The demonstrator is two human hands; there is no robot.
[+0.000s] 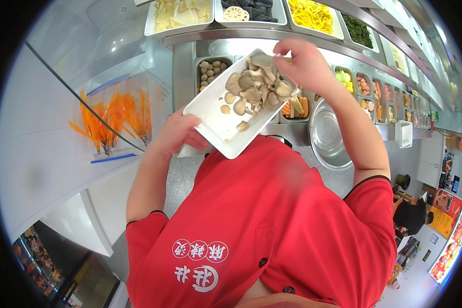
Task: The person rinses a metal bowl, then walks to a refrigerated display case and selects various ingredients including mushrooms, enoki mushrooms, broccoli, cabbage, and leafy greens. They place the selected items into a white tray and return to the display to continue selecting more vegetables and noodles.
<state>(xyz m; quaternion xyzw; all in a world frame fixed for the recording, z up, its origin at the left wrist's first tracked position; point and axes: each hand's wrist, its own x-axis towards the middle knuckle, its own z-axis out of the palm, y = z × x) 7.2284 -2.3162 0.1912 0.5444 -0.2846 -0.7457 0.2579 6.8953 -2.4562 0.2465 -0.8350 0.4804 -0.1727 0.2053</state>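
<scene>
My left hand (179,133) grips the near left corner of a white rectangular tray (211,125), thumb on its rim and fingers beneath. The tray is tilted and held in front of my red shirt. Oyster mushrooms (254,86) are heaped in its far half, and a few small loose ones (242,126) lie on the bare white bottom. My right hand (306,67) is over the tray's far right corner, with thumb and index finger curled close together beside the heap. Whether anything is between those fingertips cannot be told.
Metal pans of food, including small brown balls (211,71), line the counter behind the tray. A steel bowl (329,134) is to the right. White trays of yellow strips (312,15) and other foods sit on the upper shelf. A person in black (412,217) is far right.
</scene>
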